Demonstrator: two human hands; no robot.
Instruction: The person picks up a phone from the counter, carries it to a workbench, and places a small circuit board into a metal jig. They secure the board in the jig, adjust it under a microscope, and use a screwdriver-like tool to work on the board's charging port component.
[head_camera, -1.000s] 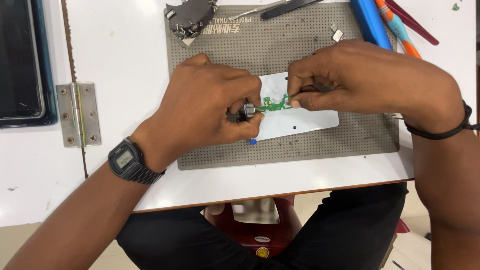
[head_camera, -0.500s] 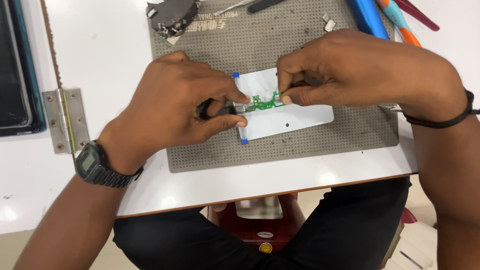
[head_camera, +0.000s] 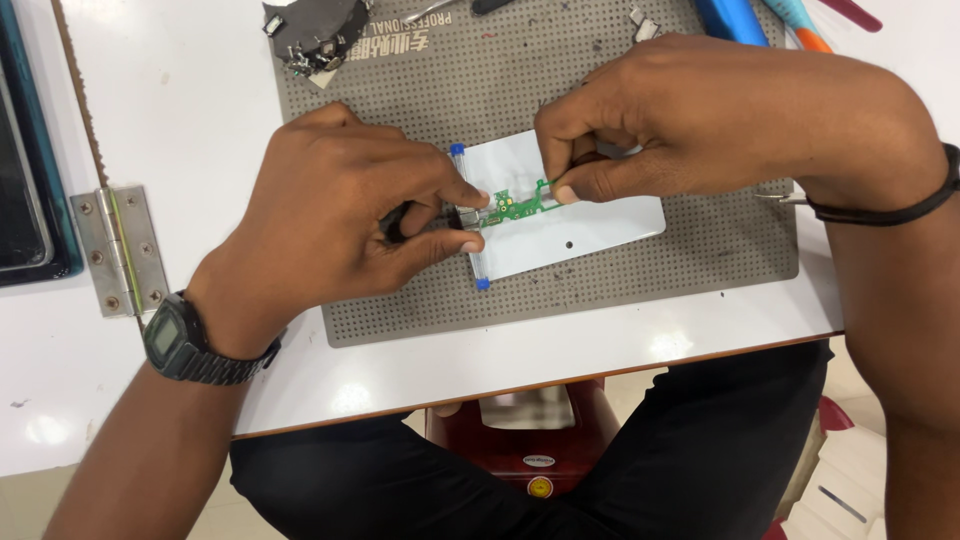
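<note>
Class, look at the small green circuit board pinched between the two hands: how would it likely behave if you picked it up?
The green circuit board looks thin and narrow, so probably very light and somewhat bendy. Both hands, left and right, grip it by fingertips only, suggesting it is fragile.

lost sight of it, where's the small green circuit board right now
In the head view, the small green circuit board sits mid-frame, pinched between the left hand and right hand, above the white rectangular plate.
</note>
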